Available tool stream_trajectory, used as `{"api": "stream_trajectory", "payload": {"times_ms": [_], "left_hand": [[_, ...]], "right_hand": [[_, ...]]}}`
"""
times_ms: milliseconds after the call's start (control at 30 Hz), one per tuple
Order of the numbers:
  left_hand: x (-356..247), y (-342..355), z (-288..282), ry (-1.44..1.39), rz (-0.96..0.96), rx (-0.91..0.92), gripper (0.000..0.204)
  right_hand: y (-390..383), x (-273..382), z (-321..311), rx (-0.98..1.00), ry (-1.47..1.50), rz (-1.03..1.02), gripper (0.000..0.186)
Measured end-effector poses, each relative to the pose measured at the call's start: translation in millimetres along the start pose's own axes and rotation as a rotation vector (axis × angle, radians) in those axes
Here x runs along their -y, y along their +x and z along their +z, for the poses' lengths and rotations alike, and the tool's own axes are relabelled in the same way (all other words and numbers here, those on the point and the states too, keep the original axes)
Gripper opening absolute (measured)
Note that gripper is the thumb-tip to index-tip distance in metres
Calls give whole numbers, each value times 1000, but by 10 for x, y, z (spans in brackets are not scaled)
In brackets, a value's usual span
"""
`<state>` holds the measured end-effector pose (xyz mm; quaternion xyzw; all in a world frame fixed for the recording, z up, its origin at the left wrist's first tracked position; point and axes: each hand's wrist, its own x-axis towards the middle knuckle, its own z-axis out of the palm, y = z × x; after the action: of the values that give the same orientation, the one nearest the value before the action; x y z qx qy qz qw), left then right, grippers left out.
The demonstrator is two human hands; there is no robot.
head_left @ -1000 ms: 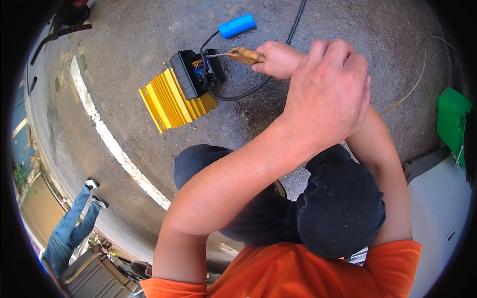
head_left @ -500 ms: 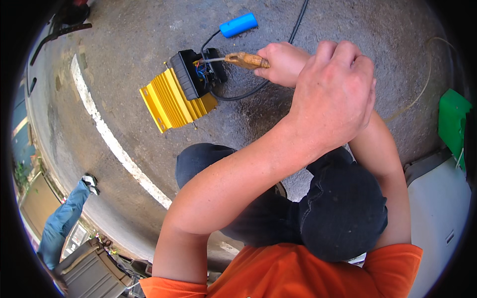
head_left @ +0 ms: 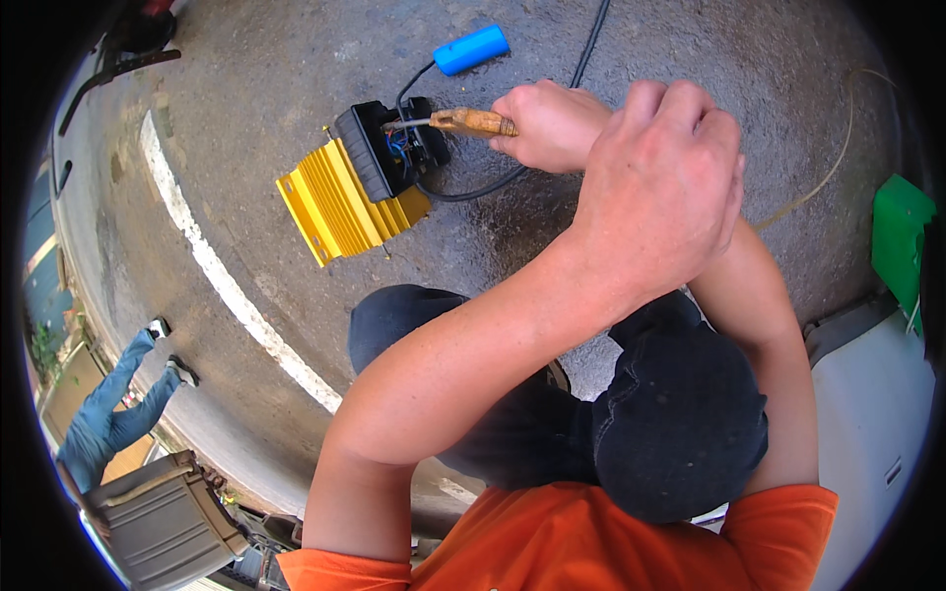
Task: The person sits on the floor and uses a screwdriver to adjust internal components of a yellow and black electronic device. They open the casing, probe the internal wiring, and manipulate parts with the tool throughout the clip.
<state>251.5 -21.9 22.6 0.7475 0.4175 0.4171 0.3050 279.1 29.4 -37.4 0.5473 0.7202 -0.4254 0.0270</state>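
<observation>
My right hand (head_left: 552,126) is closed round the worn orange-brown handle of a screwdriver (head_left: 475,122). Its metal shaft reaches into an opened black wiring box (head_left: 365,153) with thin coloured wires inside; the tip is hard to make out. The box is fixed to a yellow finned metal motor housing (head_left: 340,205) lying on the ground. A black cover (head_left: 427,143) stands beside the box, close to the wires. My left hand (head_left: 662,182) is wrapped over my right forearm, its fingertips hidden behind it. By a black lead, a blue cylinder (head_left: 471,49) connects to the box.
A black cable (head_left: 589,54) runs from the box across the wet ground. At the right are a green object (head_left: 899,241) and a pale panel (head_left: 867,433). A person in blue jeans (head_left: 123,404) and a brown bin-like container (head_left: 168,517) are at the lower left.
My right hand and the screwdriver have shifted slightly left, toward the wiring box. The person at the lower left has stepped, and both legs now show. My left hand has barely moved.
</observation>
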Motion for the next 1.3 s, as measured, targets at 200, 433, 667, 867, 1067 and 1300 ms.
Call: {"api": "stream_trajectory", "payload": {"times_ms": [200, 433, 667, 867, 1067, 1300], "left_hand": [[6, -2, -14, 11, -4, 0, 9], [15, -11, -11, 10, -4, -13, 8], [-3, -7, -34, 29, 36, -45, 8], [-14, -14, -33, 49, -3, 10, 10], [10, -16, 4, 39, 24, 12, 14], [3, -22, 2, 31, -18, 1, 8]], "right_hand": [[-85, -6, -37, 104, -27, -15, 20], [-79, -55, -58, 182, 1, -26, 19], [-62, -133, 139, 7, -64, 97, 29], [-89, -200, 222, -50, -83, 11, 20], [-69, -271, 247, -12, -100, -14, 22], [-57, -98, -172, 310, 90, -50, 24]]}}
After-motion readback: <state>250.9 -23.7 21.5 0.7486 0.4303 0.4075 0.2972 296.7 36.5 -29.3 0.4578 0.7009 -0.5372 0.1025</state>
